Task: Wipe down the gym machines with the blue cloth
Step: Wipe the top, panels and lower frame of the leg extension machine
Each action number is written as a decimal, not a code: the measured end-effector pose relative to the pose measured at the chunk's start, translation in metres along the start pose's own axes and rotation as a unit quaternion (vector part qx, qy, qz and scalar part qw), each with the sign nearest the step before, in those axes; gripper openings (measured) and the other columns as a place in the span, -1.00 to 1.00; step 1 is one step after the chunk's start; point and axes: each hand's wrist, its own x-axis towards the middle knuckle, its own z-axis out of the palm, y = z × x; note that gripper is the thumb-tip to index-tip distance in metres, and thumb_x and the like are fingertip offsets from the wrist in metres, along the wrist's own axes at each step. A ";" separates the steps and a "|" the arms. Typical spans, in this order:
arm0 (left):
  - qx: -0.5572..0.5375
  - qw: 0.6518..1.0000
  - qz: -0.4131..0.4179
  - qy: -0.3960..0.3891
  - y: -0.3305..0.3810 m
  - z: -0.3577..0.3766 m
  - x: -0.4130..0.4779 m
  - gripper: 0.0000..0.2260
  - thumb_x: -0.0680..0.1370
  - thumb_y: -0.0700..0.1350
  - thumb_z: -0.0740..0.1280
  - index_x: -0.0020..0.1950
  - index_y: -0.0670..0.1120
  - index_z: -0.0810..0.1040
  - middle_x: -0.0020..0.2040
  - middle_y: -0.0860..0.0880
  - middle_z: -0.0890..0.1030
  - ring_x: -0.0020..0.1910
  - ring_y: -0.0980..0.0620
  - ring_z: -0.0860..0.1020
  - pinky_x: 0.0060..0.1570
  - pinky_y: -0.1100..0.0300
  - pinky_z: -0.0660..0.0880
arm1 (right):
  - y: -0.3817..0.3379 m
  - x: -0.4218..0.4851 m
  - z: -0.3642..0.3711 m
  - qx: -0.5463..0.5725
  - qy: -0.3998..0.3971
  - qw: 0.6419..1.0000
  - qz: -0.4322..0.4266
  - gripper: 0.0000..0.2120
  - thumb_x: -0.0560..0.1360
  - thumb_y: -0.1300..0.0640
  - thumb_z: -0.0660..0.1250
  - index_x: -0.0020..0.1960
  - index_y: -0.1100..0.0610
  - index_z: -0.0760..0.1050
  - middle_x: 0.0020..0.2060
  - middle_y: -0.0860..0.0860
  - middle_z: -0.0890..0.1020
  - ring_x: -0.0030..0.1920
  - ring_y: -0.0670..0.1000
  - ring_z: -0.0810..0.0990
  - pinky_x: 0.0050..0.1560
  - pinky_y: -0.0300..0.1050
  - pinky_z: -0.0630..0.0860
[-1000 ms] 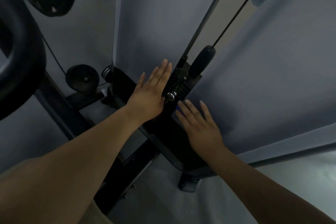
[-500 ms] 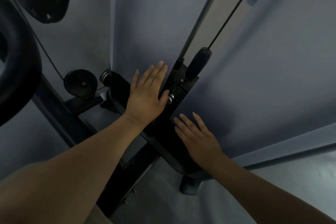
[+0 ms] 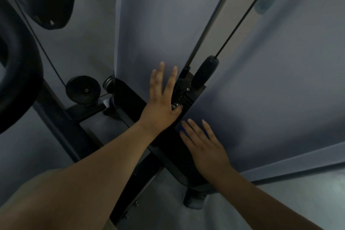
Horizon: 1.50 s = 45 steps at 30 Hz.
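The tall grey sheet-metal gym machine shroud point(image 3: 158, 24) is rigid and fixed, a smooth, hard face that should take firm wiping pressure without shifting. There is nothing on it to grasp, so the work is done with a flat palm. Between its two panels runs the black weight stack column point(image 3: 168, 145), with a thin black cable point(image 3: 248, 11) and a black rubber stopper point(image 3: 204, 73) above it. These parts are ridged and probably greasy, so they would snag or soil a cloth. A round black pulley wheel point(image 3: 83, 89) sits low to the left, well apart from both hands.

The left hand point(image 3: 160, 106) lies flat against the left panel. Its fingers point(image 3: 169, 82) are straight and spread and hold nothing, and the thumb is just beside the small silver selector pin point(image 3: 173, 106). It looks like a bracing hand.

The right hand point(image 3: 205, 147) presses flat on the lower edge of the right panel, its fingers point(image 3: 194, 130) straight and slightly fanned.

The small blue cloth point(image 3: 177, 127) is trapped beneath that hand, and only a dark blue sliver shows by the fingertips. It is likely soft, light and limp. It would bunch if pinched at an edge and handles best pinned under the whole palm and slid along the panel. How it is folded cannot be told.
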 end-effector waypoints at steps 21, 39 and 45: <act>0.001 1.000 0.003 -0.008 -0.001 -0.003 -0.001 0.10 0.57 -0.08 0.58 0.79 0.19 -0.20 0.72 0.12 -0.44 0.73 -0.12 -0.38 0.34 0.04 0.52 | 0.003 0.002 -0.001 -0.104 -0.020 0.993 -0.045 -0.50 0.70 0.18 0.04 0.59 0.19 0.46 0.68 0.19 0.29 0.70 0.24 0.20 0.69 0.41 -0.19; -0.008 0.998 -0.019 -0.054 0.011 -0.003 -0.003 0.15 0.56 0.33 0.50 0.75 0.15 -0.36 0.69 0.03 -0.52 0.69 -0.16 -0.48 0.59 -0.56 0.06 | 0.007 -0.062 -0.015 -0.058 -0.103 0.991 -0.069 -0.53 0.70 0.09 0.18 0.58 0.15 0.48 0.68 0.18 0.30 0.69 0.25 0.25 0.69 0.36 -0.19; -0.004 0.996 -0.040 -0.080 0.016 -0.006 -0.004 0.34 0.39 0.45 0.57 0.74 0.15 -0.40 0.68 0.02 -0.55 0.69 -0.18 -0.47 0.64 -0.48 0.03 | -0.002 -0.072 -0.016 -0.091 -0.190 0.970 -0.123 -0.47 0.74 0.08 0.10 0.69 0.18 0.30 0.74 0.16 0.10 0.74 0.26 0.05 0.60 0.36 -0.51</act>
